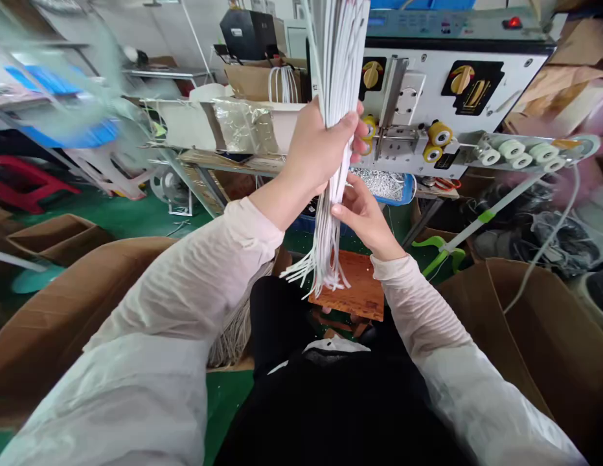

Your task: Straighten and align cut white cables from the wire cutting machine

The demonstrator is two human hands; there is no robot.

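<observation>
A thick bundle of white wires (341,71) hangs nearly upright in front of me, its top cut off by the frame edge. My left hand (325,142) is closed around the middle of it, the thumb lying across the front. Lower down, my right hand (362,217) grips the same bundle from the right side, thumb in front and fingers partly hidden behind. Below the hands the loose wire ends fan out to the left, over a small wooden stool (352,285).
Ahead stands a wire-processing machine (412,97) with yellow rollers and dials. Beneath it sits a blue tray (407,189) of small white pieces. Cardboard boxes flank me, one on the left (82,310) and one on the right (519,323). Coiled wires (236,336) lie beside my left leg.
</observation>
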